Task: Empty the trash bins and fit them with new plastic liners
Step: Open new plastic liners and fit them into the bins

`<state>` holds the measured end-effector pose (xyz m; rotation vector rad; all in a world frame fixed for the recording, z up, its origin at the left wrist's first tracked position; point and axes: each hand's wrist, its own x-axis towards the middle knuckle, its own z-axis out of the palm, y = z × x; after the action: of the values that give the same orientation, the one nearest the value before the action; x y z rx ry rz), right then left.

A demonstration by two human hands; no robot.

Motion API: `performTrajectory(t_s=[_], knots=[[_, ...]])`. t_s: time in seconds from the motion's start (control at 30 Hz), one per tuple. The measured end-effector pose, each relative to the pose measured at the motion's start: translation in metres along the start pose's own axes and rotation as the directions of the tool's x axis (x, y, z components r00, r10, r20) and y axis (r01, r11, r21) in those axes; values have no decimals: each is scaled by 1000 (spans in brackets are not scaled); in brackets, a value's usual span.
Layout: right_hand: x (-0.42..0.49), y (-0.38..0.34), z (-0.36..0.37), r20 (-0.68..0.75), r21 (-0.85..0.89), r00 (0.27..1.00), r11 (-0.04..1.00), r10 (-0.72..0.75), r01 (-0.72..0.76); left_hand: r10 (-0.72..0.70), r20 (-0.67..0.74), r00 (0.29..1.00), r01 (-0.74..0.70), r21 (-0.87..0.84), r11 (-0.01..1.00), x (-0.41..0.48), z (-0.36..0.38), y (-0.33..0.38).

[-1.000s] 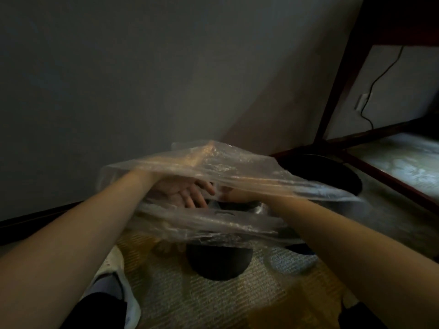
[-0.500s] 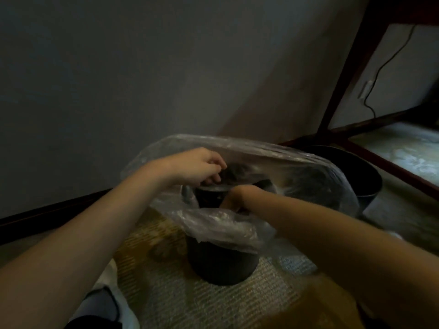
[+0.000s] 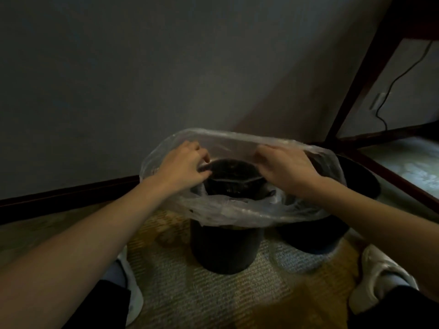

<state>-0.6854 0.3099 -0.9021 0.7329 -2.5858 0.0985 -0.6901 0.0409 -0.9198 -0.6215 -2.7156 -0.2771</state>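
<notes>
Left hand and right hand each pinched the clear plastic liner with curled fingers. Small black bin stood directly beneath both grips, liner draped over its rim. Larger black bin stood just right of the right grip, partly veiled by liner.

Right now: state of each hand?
Left hand: closed, gripping the clear liner at the bin rim.
Right hand: closed, gripping the same liner.

Small dark round bin upright, frame centre. Clear liner mouth spread wide over its top: near edge draped over the rim, far edge raised above it. Second, wider dark bin upright just right, partly behind the liner.
</notes>
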Motion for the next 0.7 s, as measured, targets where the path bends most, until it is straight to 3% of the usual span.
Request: performTrajectory(t_s=[0.13,0.23,0.33,0.6,0.7], knots=[[5,24,11,296,118,926,953,235,-280,-119,266,957,161,-143,976,-6,10,-16],[11,36,28,455,307,845,840,282,-446,-191,383,904,299,-246,922,-7,24,-26],[16,47,47,567,377,769,736,297,-562,-204,515,832,432,-374,820,-7,35,-35],[11,66,74,705,562,670,394,231,-727,-203,672,712,627,-479,614,-5,53,-47],[4,69,73,755,580,608,183,245,-794,-187,718,671,664,-469,582,-9,50,-45]])
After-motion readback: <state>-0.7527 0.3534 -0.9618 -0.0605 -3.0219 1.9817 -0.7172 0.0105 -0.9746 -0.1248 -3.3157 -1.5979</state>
